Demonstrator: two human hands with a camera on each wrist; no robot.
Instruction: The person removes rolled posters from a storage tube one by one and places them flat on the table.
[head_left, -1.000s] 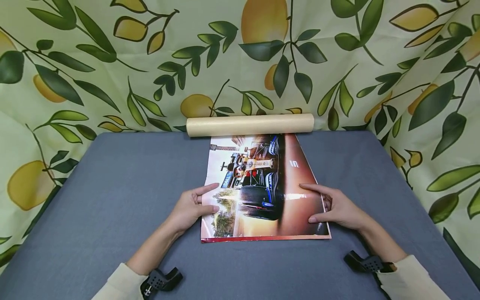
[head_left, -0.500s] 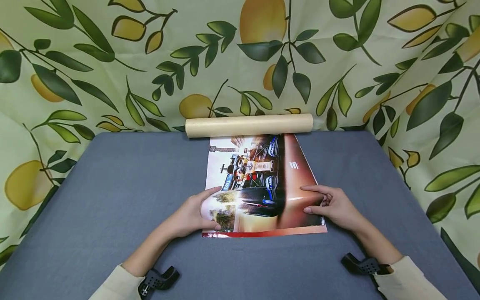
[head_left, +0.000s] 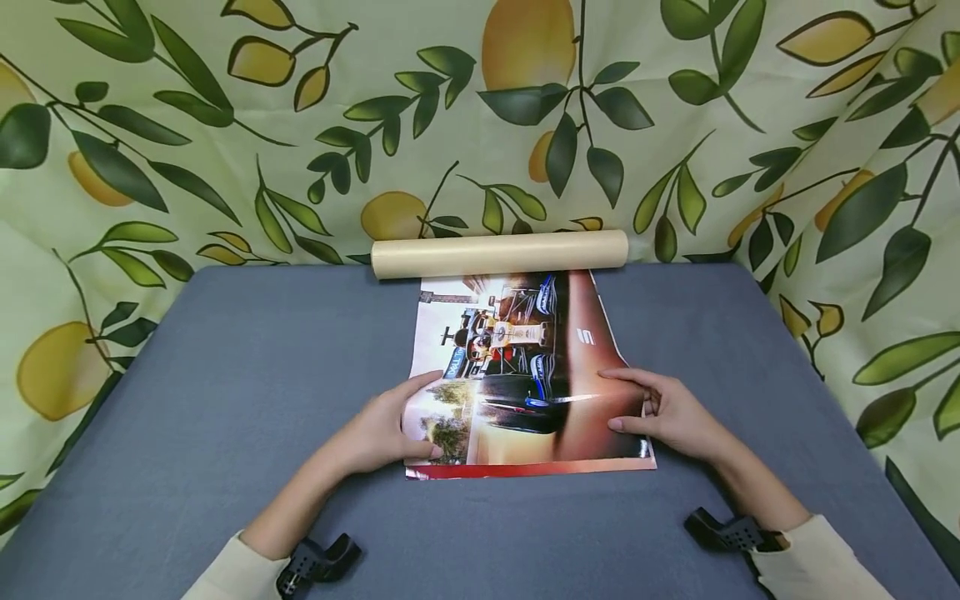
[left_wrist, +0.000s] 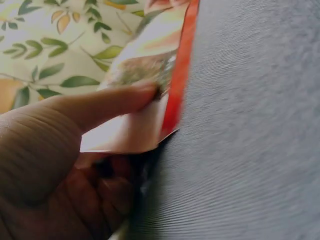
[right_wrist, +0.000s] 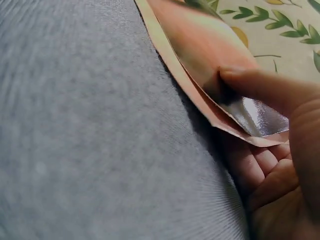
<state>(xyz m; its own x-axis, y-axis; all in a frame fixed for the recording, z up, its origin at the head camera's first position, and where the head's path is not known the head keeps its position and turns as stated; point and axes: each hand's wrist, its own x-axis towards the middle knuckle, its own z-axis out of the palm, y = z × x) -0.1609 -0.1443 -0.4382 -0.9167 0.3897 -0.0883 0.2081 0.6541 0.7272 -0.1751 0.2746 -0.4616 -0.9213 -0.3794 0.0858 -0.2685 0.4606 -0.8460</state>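
Glossy printed sheets with a racing car picture [head_left: 517, 358] lie on the table, the car turned sideways. At their near edge a red strip [head_left: 517, 470] of a lower layer shows below the top sheet. My left hand [head_left: 378, 425] holds the left edge, thumb on top and fingers underneath, as the left wrist view shows. On the right edge my right hand [head_left: 671, 412] pinches the near right corner area, thumb above and fingers curled below. Two layers with a slight gap, the top sheet [right_wrist: 220, 55] and a pale lower one, appear in the right wrist view.
A cream-coloured roll [head_left: 498, 254] lies across the far end of the sheets, along the back edge of the grey-covered table [head_left: 262, 358]. Behind it hangs a curtain [head_left: 300, 125] patterned with lemons and leaves. Black camera mounts [head_left: 318, 562] are worn on both wrists.
The top sheet's near edge has shifted away from me, so more red strip shows. My left hand has spread wider on its edge, and the right thumb has moved slightly up and leftward.
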